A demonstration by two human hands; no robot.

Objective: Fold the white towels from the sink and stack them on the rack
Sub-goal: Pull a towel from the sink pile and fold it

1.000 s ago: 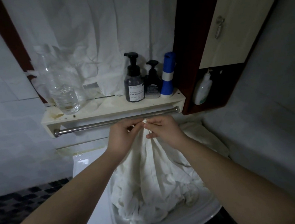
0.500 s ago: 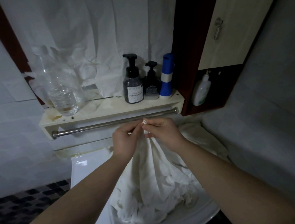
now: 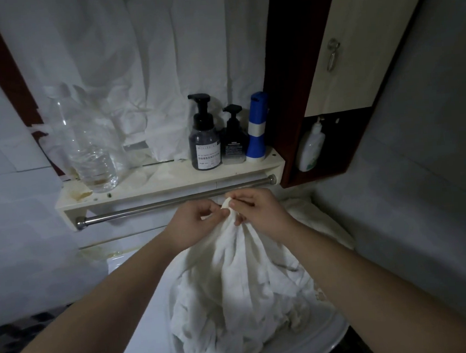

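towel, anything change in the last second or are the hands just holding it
Barely: the left hand and right hand still pinch the towel by its bunched top just below the rail, grip only shifting slightly. Its bulk still lies in the sink; the bottles stay put.

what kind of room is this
Most likely a bathroom: a white sink full of white towels, with a shelf of pump bottles on the wall behind it and a metal towel bar under that shelf.
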